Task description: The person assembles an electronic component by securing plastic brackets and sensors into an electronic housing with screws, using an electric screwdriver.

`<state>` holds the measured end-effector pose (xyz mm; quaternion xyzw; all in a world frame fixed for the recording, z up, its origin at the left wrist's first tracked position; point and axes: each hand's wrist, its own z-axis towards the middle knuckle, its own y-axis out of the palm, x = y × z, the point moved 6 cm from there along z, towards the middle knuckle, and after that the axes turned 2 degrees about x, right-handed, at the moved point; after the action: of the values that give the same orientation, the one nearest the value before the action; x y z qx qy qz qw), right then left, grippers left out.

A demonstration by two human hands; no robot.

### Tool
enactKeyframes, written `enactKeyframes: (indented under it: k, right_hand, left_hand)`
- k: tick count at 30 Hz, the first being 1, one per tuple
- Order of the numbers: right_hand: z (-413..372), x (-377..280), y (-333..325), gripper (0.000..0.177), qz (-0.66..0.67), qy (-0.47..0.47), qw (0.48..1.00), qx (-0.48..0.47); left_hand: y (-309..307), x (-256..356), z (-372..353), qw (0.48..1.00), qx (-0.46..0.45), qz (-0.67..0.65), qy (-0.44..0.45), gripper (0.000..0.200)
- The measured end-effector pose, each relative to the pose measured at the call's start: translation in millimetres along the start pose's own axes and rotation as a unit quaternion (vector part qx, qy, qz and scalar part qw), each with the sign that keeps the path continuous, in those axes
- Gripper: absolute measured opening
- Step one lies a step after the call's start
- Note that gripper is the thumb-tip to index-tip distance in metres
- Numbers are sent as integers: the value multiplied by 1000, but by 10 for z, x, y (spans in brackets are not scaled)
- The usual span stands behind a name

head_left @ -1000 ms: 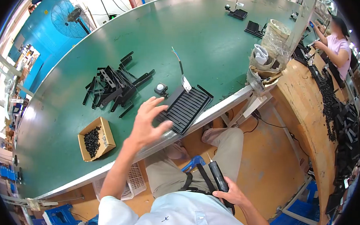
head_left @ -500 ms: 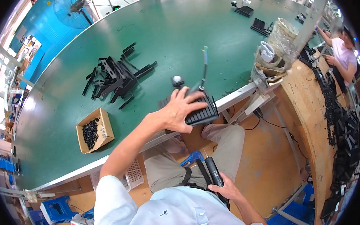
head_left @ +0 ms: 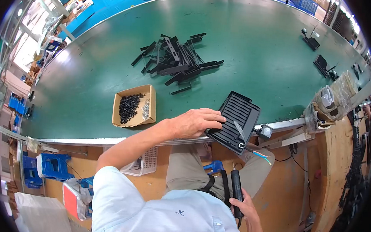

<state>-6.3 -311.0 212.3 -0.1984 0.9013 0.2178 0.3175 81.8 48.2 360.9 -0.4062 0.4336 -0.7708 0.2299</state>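
My left hand [head_left: 200,120] grips the left edge of a black floodlight [head_left: 238,115], its fingers on the ribbed back and the thumb hidden. The floodlight lies tilted over the table's front edge. A sensor with a white dome [head_left: 265,131] sticks out at its right, and a cable with bare coloured wires [head_left: 261,154] hangs toward me. In my right hand [head_left: 246,205], low by my lap, is a black electric screwdriver [head_left: 236,189], its tip pointing away from me.
On the green table [head_left: 89,84] lie a pile of black metal brackets [head_left: 176,58] and a cardboard box [head_left: 151,112] with black and silver screws. More floodlights [head_left: 311,42] lie at the far right. A plastic-wrapped holder [head_left: 324,101] stands at the right edge.
The floodlight has turned, so its sensor and cable now point right and toward me instead of away. My left hand has shifted to its left edge. The view has swung right.
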Motion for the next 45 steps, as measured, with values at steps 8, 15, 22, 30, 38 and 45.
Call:
enactKeyframes:
  k: [8, 15, 22, 30, 38, 45]
  right_hand:
    - [-153, -208, 49, 68, 64, 7, 993, -97]
    - [39, 105, 4, 62, -121, -32, 992, -25]
    - [-34, -10, 34, 65, -45, -23, 999, 2]
    - [76, 66, 28, 61, -12, -3, 1000, -8]
    - [134, 82, 30, 65, -51, 5, 999, 5]
    - [79, 124, -14, 67, -13, 7, 1000, 23]
  left_hand:
    - [-719, 35, -23, 952, 220, 212, 12, 36]
    - [-1133, -862, -33, 890, 202, 360, -194, 35]
    - [-1659, -1508, -532, 828, 452, 195, -270, 26]
    - [-1586, -2017, -1710, 749, 371, -64, -545, 29]
    - [-1835, -1626, -1071, 801, 262, 264, -469, 32]
    - [-1859, -1884, -1279, 761, 396, -38, -512, 24]
